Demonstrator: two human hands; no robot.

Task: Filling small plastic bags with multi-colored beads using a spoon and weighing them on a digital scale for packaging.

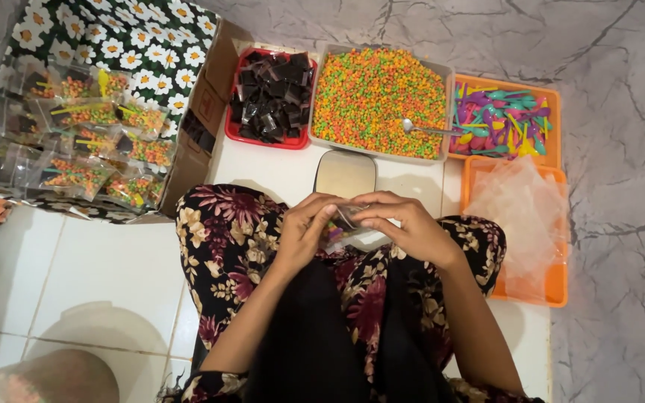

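Observation:
My left hand (304,227) and my right hand (408,224) meet above my lap, both pinching a small clear plastic bag (345,219) that holds colourful bits and something dark. The bag is mostly hidden by my fingers. Just beyond my hands a small scale with a metal plate (345,173) sits on the white tiled floor. Behind the scale stands a tray of tiny orange, green and yellow candies (378,93) with a metal spoon (427,129) lying in it.
A red tray of dark squares (272,93) sits left of the candies. An orange tray of colourful plastic spoons (505,119) and another of clear bags (520,216) lie at the right. A cardboard box (188,160) holding filled packets (83,142) is at the left.

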